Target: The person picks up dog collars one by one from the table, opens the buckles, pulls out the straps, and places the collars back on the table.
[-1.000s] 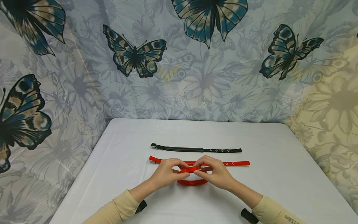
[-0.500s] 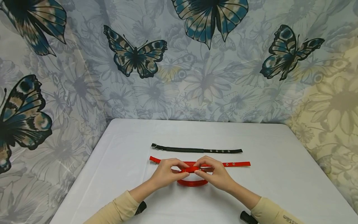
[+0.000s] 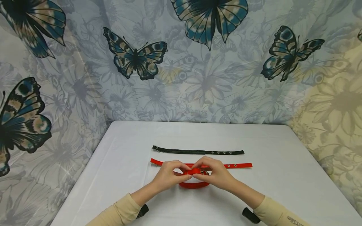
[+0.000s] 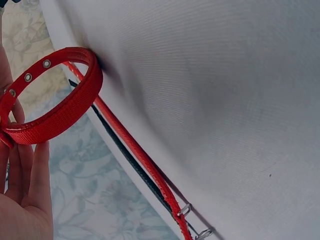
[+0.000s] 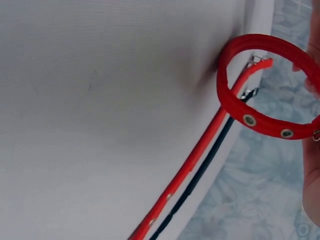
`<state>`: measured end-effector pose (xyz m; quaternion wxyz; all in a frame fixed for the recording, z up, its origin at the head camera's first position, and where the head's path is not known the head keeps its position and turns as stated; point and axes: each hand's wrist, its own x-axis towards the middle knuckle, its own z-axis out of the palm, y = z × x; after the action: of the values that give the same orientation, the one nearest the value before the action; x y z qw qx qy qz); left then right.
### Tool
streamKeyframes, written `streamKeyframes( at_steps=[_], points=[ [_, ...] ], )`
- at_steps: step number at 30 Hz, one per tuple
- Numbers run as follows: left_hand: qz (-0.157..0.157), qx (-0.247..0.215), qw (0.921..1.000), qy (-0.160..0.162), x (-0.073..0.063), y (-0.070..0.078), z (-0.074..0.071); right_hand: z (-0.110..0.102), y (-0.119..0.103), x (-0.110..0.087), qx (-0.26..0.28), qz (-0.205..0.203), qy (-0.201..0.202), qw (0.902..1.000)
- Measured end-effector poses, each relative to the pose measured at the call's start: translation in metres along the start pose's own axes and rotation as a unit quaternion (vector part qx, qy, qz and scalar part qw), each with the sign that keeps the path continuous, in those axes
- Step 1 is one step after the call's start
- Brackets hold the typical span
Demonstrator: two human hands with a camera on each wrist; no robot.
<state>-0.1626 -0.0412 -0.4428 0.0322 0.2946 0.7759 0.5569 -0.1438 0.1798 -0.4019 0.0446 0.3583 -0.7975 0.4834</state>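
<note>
A red collar (image 3: 194, 185) with metal eyelets is bent into a loop between both hands. My left hand (image 3: 167, 174) pinches its near band from the left, thumb below and fingers above. From the right, my right hand (image 3: 215, 173) pinches the same stretch beside a metal buckle (image 3: 205, 172). Eyelets show along the loop of the collar (image 4: 75, 107) in the left wrist view and on the collar (image 5: 270, 125) in the right wrist view. Fingertips partly hide where the ends overlap.
Behind the hands, a second red collar (image 3: 240, 165) lies flat and straight on the white table (image 3: 282, 182). Farther back lies a black collar (image 3: 186, 151), parallel to it. A butterfly-patterned cloth (image 3: 209, 81) hangs beyond the table's far edge.
The right hand's fingers have shifted slightly to the left along the band, and more of the metal buckle shows. The left hand has stayed nearly still. The other collars have not moved.
</note>
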Motion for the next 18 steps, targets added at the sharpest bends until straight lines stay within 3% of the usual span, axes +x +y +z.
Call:
streamKeyframes(
  at_steps=[5, 13, 18],
  points=[
    [0.002, 0.005, 1.0000, -0.004, 0.000, 0.001, 0.000, 0.003, -0.002, 0.002, -0.011, -0.013, -0.004, 0.9998],
    [0.000, 0.006, 1.0000, 0.004, -0.001, -0.001, 0.001, 0.009, 0.029, -0.006, -0.073, -0.026, 0.006, 0.9970],
    [0.004, 0.002, 1.0000, 0.006, -0.002, 0.016, -0.001, 0.012, 0.028, -0.006, -0.082, -0.045, 0.024, 0.9953]
  ],
)
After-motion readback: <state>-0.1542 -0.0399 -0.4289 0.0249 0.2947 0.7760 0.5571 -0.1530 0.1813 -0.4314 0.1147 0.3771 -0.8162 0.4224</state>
